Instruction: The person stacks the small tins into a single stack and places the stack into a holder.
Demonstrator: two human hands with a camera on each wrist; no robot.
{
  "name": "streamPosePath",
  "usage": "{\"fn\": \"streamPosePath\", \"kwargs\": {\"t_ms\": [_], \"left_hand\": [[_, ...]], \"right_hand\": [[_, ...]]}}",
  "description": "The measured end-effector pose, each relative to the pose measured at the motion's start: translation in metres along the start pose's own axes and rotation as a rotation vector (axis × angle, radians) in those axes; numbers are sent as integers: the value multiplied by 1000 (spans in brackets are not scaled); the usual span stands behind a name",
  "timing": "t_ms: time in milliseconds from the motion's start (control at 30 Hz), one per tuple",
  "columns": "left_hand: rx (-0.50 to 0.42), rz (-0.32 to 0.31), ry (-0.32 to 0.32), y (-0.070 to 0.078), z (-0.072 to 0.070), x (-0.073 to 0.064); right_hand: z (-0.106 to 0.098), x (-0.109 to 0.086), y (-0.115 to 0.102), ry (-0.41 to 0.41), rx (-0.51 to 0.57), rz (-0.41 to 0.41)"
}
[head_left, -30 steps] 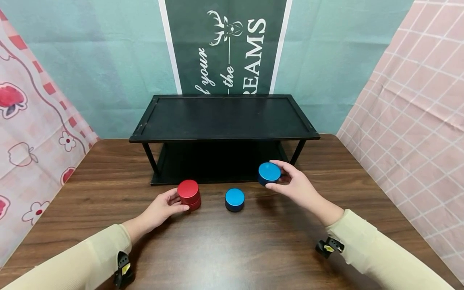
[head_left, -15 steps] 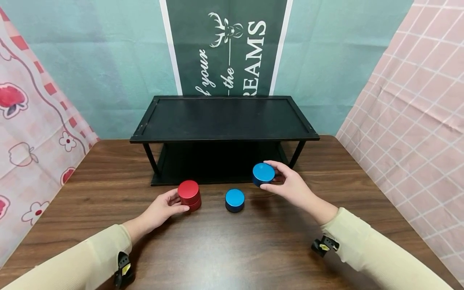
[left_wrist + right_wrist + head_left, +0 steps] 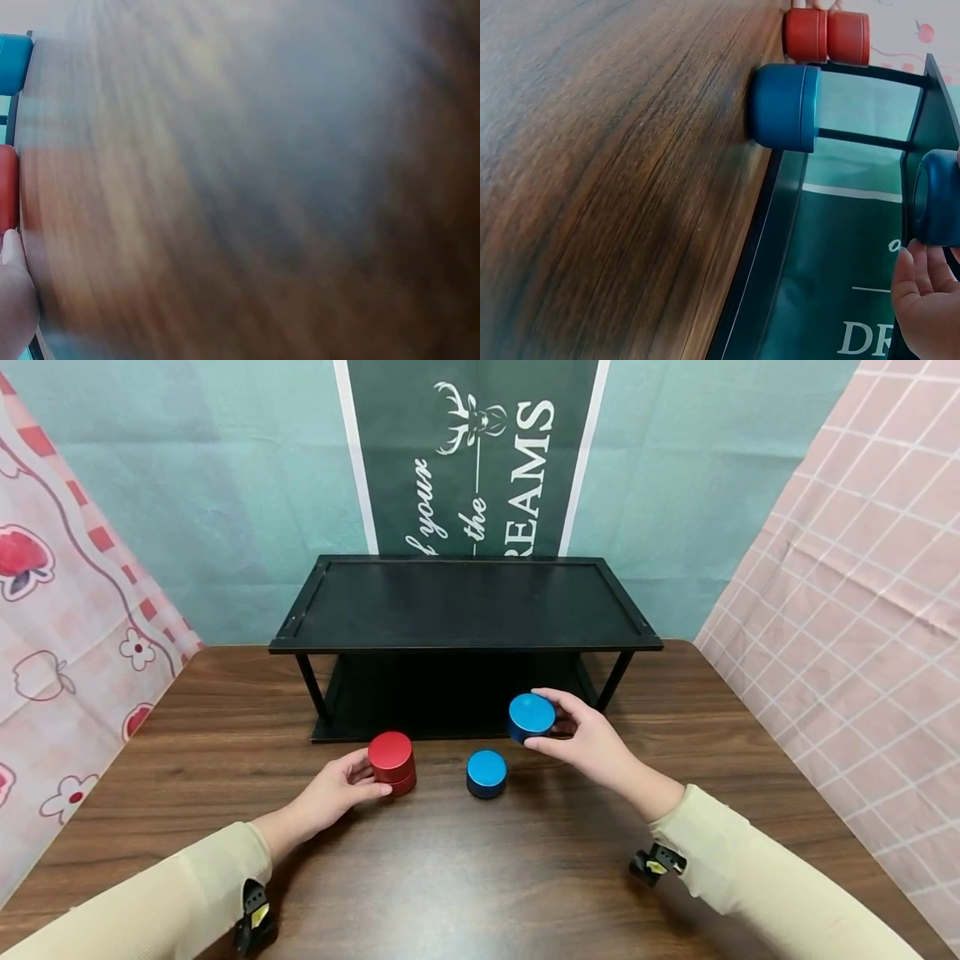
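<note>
Two round red tins (image 3: 390,758) stand stacked on the table at the left, also seen as a pair of red tins (image 3: 826,36) in the right wrist view. My left hand (image 3: 337,793) grips this stack from its left side, thumb at the front near the lower tin. My right hand (image 3: 581,737) holds a round blue tin (image 3: 532,716) between thumb and fingers, raised above the table. In the right wrist view the raised blue tin (image 3: 937,199) is tilted to the camera. Another blue tin (image 3: 486,773) sits on the table between the hands.
A black two-tier shelf (image 3: 465,606) stands behind the tins, its lower board (image 3: 420,702) close to the table. The wooden table (image 3: 465,877) extends in front. Patterned cloths hang at the left, back and right.
My right hand has moved steadily left with the blue tin, nearer to the blue tin on the table. The left hand and the red stack have stayed in place.
</note>
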State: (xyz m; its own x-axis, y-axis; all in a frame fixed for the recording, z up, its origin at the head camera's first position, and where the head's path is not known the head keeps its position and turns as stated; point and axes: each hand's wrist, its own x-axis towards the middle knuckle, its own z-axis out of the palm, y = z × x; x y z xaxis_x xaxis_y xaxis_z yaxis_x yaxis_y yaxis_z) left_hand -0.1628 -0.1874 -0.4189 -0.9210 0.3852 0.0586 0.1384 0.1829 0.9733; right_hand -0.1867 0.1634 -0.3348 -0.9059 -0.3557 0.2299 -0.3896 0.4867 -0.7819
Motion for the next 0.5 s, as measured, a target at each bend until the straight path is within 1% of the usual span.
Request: {"fn": "streamPosePath", "kwargs": {"t_ms": [167, 333, 500], "left_hand": [[12, -21, 6, -2, 1, 1], [13, -23, 5, -4, 1, 2], [23, -32, -1, -5, 0, 3]], "right_hand": [[2, 2, -3, -19, 1, -24], [6, 5, -4, -17, 3, -31], [7, 1, -29, -21, 25, -13]]}}
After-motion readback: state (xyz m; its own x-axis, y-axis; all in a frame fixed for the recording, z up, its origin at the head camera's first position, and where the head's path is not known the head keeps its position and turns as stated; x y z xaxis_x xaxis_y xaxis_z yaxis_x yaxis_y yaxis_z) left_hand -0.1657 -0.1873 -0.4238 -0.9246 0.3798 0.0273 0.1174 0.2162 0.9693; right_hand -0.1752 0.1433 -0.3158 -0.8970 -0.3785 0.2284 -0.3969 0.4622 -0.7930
